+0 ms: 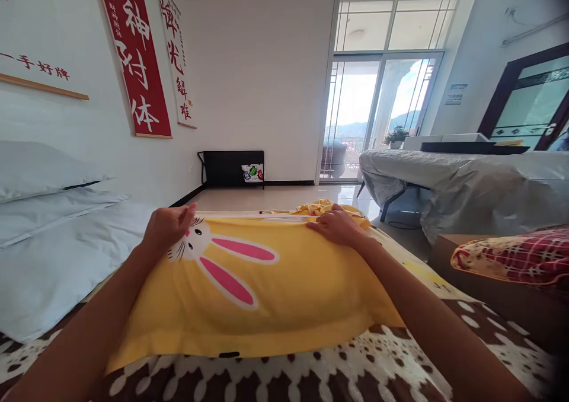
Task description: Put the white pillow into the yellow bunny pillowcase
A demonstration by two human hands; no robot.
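Note:
A yellow pillowcase (306, 277) printed with a white rabbit with pink ears lies spread in front of me, bulging as though something fills it. At its far left corner my left hand (169, 227) is closed on the edge, thumb up. My right hand (336, 225) grips the same far edge toward the right, its fingers curled over the cloth. Between the hands a thin strip of white shows along that edge; what lies inside is mostly hidden. Just beyond my right hand is a bunched yellow cloth (322, 206).
Beneath everything is a brown and white patterned blanket (275, 381). White pillows (57, 242) are stacked at left. At right sit a red plaid cushion (520, 257) on a brown box (466, 277) and a plastic-covered table (466, 176). A black folded panel (222, 168) leans against the far wall.

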